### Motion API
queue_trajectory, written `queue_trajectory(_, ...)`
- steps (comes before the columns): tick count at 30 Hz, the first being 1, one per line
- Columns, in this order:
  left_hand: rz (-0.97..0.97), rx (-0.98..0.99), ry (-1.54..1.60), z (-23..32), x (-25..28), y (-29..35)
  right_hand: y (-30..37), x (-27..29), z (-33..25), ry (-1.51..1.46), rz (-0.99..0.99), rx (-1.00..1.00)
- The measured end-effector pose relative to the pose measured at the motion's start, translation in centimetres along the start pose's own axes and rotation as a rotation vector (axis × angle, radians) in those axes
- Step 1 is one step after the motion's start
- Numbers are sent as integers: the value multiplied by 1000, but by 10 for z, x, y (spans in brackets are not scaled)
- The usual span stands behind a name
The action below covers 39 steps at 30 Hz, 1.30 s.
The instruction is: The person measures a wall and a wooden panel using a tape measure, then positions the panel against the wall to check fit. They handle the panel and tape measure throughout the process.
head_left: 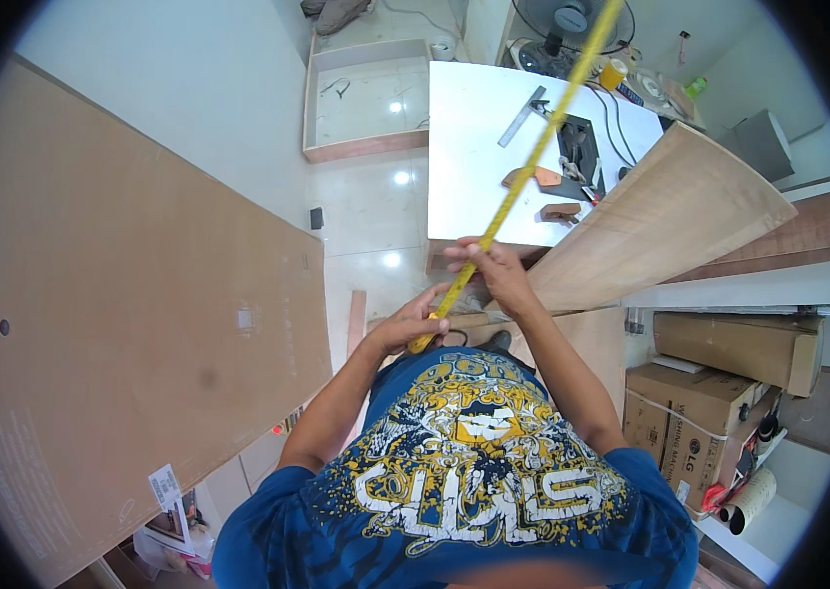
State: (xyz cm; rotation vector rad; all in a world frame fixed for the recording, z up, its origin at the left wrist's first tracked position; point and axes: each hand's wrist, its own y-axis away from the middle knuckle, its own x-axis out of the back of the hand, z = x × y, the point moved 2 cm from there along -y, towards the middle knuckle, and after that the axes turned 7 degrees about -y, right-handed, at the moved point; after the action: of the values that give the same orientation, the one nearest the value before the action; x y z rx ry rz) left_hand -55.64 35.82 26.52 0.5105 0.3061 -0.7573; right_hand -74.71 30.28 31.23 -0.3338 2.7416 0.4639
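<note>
My left hand (407, 322) is closed around the yellow case of a tape measure (422, 343), held close in front of my shirt. From it a long yellow blade (533, 162) runs up and to the right, over a white table (464, 108) and past the top of the view. Farther along, my right hand (501, 277) grips the blade between thumb and fingers. Right of that hand leans a curved-looking wooden panel (660, 216). A try square (521, 118), a dark tool case (580, 147) and a small brown block-like tool (559, 212) lie on the table.
A large brown board (140, 324) stands at my left. Beyond it, a shallow wooden frame (366, 150) lies on the tiled floor. Cardboard boxes (690, 422) are stacked at the right. A fan (572, 20) and a yellow tape roll (613, 74) are at the far right.
</note>
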Motion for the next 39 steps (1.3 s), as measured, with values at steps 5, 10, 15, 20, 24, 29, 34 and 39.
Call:
queue_trajectory(5, 360, 59, -23, -8, 17, -5, -39, -5, 87, -66, -36, -240)
queue_trajectory(10, 595, 86, -47, -16, 25, -17, -46, -8, 108, -69, -25, -319)
queue_trajectory(15, 568, 159, -132, -4, 24, -24, -37, 2, 102, -53, -9, -354)
queue_trajectory(20, 549, 211, -229, -10, 27, -52, 12, 68, 105, -32, 78, -317)
queue_trajectory(24, 553, 289, -319, -4, 35, -84, 77, 134, 121, -60, 307, -321)
queue_trajectory(29, 696, 9, -770, 4, 71, -179, 176, 206, 143, -119, 678, -336)
queue_trajectory(34, 746, -56, -958, 38, 83, -285, 258, 258, 183, -236, 943, -362)
queue_trajectory(39, 744, -199, -1472, 26, 72, -357, 328, 282, 225, -283, 1090, -444)
